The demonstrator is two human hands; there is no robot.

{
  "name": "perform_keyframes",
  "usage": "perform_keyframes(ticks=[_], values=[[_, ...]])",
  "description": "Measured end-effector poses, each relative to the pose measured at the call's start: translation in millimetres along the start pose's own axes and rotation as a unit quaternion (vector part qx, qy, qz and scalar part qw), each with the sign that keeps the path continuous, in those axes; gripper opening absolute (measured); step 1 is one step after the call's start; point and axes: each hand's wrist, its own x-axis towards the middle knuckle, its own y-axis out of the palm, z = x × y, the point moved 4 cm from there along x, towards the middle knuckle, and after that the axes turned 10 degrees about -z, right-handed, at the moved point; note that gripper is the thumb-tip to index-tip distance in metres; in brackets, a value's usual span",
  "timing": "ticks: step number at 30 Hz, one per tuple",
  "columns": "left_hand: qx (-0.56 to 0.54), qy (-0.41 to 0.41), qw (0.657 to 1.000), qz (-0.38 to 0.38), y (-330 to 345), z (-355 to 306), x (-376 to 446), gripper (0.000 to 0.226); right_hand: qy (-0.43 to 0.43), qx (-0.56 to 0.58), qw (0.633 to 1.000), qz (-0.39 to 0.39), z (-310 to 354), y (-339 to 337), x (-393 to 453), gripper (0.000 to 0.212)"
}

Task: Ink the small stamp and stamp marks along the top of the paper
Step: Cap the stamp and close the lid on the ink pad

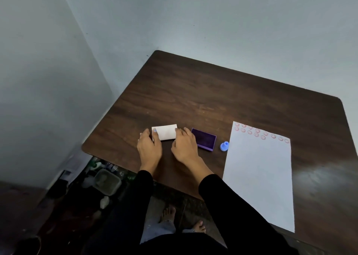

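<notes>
The small stamp [224, 145] is standing alone on the dark wooden desk [213, 92], a light blue piece with a narrower top and a wider base. It is sitting just beside the left edge of the paper [259, 177] and no hand is touching it.

The paper is lying toward the desk's right side, running from mid-desk down to the near edge, where its bottom corner is reaching the edge. Along its top, red smiley marks [257, 133] are showing in roughly 2 uneven rows, running from the left corner across to the right corner.

Just left of the stamp, the ink pad [204, 139] is lying open — a purple tray with a dark purple inked surface facing up.

Left of the pad, a white rectangular lid [165, 132] is lying flat on the desk. Both hands are resting at it, fingers loosely spread rather than closed: the left hand [149, 148] is touching its left end, and the right hand [185, 148] is touching its right end, between the lid and the ink pad. Whether they are gripping it or only resting on it is unclear.

Both forearms are in black sleeves [232, 206]. Below the desk's near edge, bare feet [168, 214] are showing on the floor — and blurred clutter is lying at the desk's near-left corner.
</notes>
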Motion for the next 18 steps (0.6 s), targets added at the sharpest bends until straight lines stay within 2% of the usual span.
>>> perform_keyframes(ticks=[5, 8, 11, 14, 18], values=[[-0.019, 0.011, 1.000, -0.018, 2, -3, -8, 0.035, -0.005, -0.019, 1.000, -0.005, 4, 5, -2, 0.060], [-0.066, -0.015, 0.997, -0.045, 2, -13, -11, 0.041, 0.012, 0.015, 0.999, -0.049, 6, 0, -7, 0.058], [-0.096, -0.003, 0.994, -0.046, 11, -29, -17, 0.044, 0.077, 0.068, 0.984, -0.146, -3, -14, -15, 0.055], [-0.111, 0.016, 0.994, -0.004, 28, -42, -28, 0.041, 0.166, 0.123, 0.952, -0.224, -21, -28, -29, 0.057], [-0.124, 0.057, 0.989, 0.065, 49, -52, -47, 0.032, 0.249, 0.161, 0.913, -0.280, -45, -37, -45, 0.053]])
